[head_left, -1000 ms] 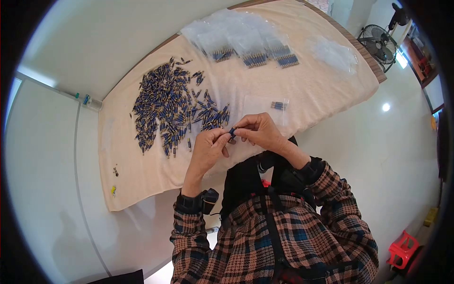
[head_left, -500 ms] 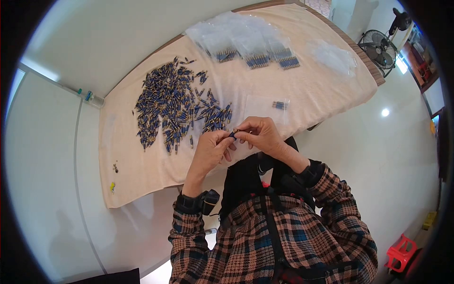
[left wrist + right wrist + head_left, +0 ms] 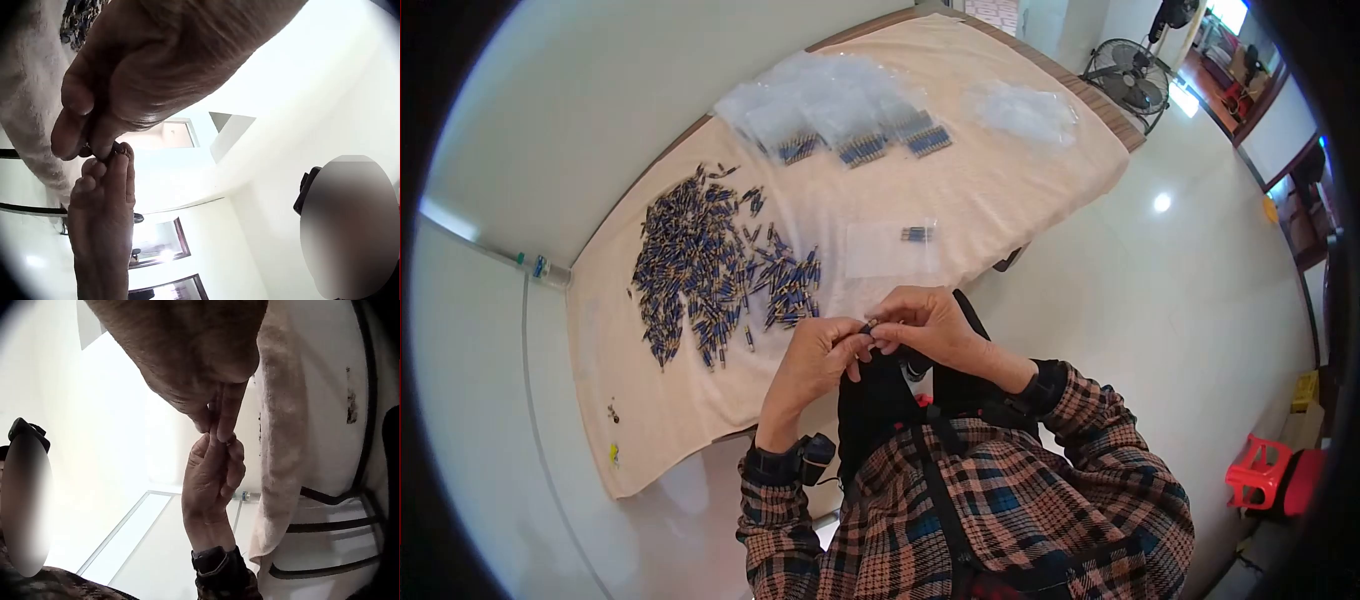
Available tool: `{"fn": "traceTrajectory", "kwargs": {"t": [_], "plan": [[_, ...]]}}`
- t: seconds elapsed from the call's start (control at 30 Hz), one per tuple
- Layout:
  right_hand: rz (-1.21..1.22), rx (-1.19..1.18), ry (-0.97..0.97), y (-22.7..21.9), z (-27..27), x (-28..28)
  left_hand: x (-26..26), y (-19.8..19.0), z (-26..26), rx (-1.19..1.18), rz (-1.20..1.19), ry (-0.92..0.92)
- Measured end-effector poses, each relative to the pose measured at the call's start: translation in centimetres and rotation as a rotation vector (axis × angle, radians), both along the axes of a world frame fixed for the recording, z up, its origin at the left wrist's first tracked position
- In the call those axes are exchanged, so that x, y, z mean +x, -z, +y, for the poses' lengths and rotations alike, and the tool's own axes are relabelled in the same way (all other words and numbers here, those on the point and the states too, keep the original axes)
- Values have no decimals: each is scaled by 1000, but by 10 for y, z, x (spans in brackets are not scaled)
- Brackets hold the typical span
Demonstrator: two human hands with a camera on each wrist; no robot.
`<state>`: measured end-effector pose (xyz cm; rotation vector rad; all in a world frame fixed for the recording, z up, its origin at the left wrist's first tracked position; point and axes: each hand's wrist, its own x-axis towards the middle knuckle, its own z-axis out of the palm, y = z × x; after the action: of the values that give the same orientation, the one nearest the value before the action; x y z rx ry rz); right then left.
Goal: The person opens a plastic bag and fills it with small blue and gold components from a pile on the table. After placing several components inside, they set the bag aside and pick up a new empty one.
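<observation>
1. The left hand (image 3: pixel 815 352) pinches one end of a small plug (image 3: pixel 867 326) between thumb and forefinger; its other fingers are bent in below.
2. The right hand (image 3: pixel 928 322) meets it from the other side, thumb and forefinger pressed together on the same plug. The two hands touch, or nearly so, at the fingertips.
3. The plug sits between the two sets of fingertips, in front of the person's body, by the near edge of the cloth. Fingers cover most of it: a dark body and a gold-coloured glint show, and its exact tilt cannot be told.
4. Just beyond the right hand, a flat clear bag (image 3: pixel 878 256) lies on the cloth (image 3: pixel 1010 195), with a few blue plugs (image 3: pixel 916 234) at its far right corner.
5. Beyond the left hand, towards the left, spreads a large pile of loose blue plugs (image 3: pixel 685 265) with gold-coloured ends; a smaller group (image 3: pixel 790 288) lies at its right side, nearer the hands.
6. Farther off, overlapping clear bags (image 3: pixel 800 100) lie near the far edge, rows of plugs showing at their near ends. More clear bags (image 3: pixel 1022 112) lie to their right, well apart.
7. The cloth covers most of the bench (image 3: pixel 1118 124), whose wooden rim shows along the far side.
8. Past the bench stand a black fan (image 3: pixel 1130 77) and a red stool (image 3: pixel 1258 473).
</observation>
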<state>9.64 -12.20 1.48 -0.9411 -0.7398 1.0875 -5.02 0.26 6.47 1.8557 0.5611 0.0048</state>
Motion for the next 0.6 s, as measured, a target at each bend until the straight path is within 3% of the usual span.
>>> {"fn": "traceTrajectory", "kwargs": {"t": [0.23, 0.3, 0.4, 0.43, 0.53, 0.6], "plan": [[-114, 75, 66, 7, -37, 25, 30, -2, -17, 13, -33, 115], [-254, 102, 188, 4, -47, 35, 39, 1, -14, 46, -60, 163], [-285, 41, 307, 0, -60, 59, 59, 12, -4, 574, -312, 40], [-246, -35, 352, -1, -61, 69, 65, 17, 1, 576, -313, 47], [-209, -141, 404, -5, -55, 94, 82, 34, 21, 939, -395, -52], [-209, -217, 413, -4, -50, 107, 89, 50, 23, 872, -385, -39]]}}
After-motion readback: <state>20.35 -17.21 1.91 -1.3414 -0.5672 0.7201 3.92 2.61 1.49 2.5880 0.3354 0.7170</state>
